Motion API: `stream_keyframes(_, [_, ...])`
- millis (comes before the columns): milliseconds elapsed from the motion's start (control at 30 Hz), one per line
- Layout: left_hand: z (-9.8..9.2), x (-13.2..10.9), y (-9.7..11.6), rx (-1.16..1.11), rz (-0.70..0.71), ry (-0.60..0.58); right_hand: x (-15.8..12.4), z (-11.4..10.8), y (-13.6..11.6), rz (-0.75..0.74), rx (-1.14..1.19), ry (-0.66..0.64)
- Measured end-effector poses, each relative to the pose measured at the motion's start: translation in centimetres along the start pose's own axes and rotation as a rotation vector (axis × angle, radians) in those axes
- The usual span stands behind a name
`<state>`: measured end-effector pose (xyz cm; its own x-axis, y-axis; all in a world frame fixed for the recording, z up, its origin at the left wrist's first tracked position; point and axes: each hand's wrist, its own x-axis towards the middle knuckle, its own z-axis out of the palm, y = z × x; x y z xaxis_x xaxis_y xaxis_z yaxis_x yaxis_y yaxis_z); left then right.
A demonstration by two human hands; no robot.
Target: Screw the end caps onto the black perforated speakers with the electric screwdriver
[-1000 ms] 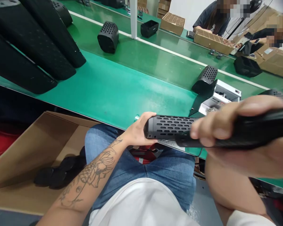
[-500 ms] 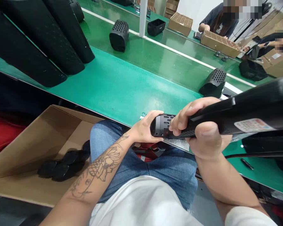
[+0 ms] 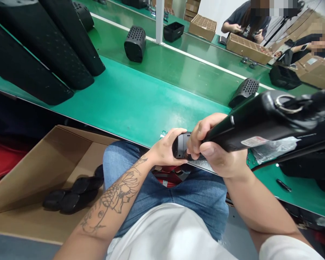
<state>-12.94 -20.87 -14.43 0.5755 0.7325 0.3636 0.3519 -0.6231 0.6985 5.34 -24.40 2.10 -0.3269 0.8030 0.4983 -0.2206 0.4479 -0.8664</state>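
Observation:
Fingers and thumb of my left hand [image 3: 170, 147] wrap round the end of a black slotted plastic housing [image 3: 181, 145] at the table's front edge, above my lap. My right hand [image 3: 219, 146] is closed round the body of a black electric screwdriver [image 3: 249, 124], which has a white-and-red label and a metal ring at its rear end. The screwdriver lies aslant, its front end toward the housing. My right fingers hide its tip, so I cannot tell whether it touches the housing.
Perforated black housings [image 3: 135, 43] stand on the green conveyor. Long black parts [image 3: 78, 61] lean at the left. An open cardboard box [image 3: 29, 180] holds several black pieces beside my leg. At right are a clear plastic bag [image 3: 273, 150] and screws. A co-worker [image 3: 250, 23] sits across.
My right hand has shifted left, and the screwdriver's rear end has swung left into view with its ring. My left hand stays on the housing. The co-worker's hands have lifted.

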Motion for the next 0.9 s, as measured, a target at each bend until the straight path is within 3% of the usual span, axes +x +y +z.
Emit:
stream_keyframes(267, [0.0, -0.5, -0.3, -0.016, 0.01, 0.025, -0.3, 0.4, -0.2, -0.021, 0.009, 0.01])
stream_keyframes(400, [1.4, -2.0, 0.4, 0.02, 0.084, 0.2, -0.7, -1.0, -2.4, -0.095, 0.057, 0.134])
stream_keyframes(533, [5.3, -5.3, 2.9, 0.249, 0.01, 0.547, -0.8, -6.7, -4.5, -0.263, -0.191, 0.516])
stream_keyframes(600, [7.5, -7.3, 4.4, 0.262, -0.002, 0.627, -0.9, -10.6, -4.7, -0.304, -0.441, 0.765])
stream_keyframes(667, [9.2, -9.1, 5.9, 0.243, 0.057, 0.621, -1.2, -14.4, -4.3, -0.315, -0.645, 0.952])
stream_keyframes(767, [10.1, -9.9, 7.7, 0.213, 0.164, 0.527, -2.0, -18.7, -3.0, -0.299, -0.727, 1.039])
stream_keyframes(833, [9.2, -8.6, 8.5, 0.182, 0.293, 0.417, -2.6, -20.2, -2.0, -0.277, -0.698, 1.035])
stream_keyframes(900, [7.0, -5.7, 9.1, 0.176, 0.475, 0.293, -3.2, -20.8, -1.3, -0.245, -0.667, 1.018])
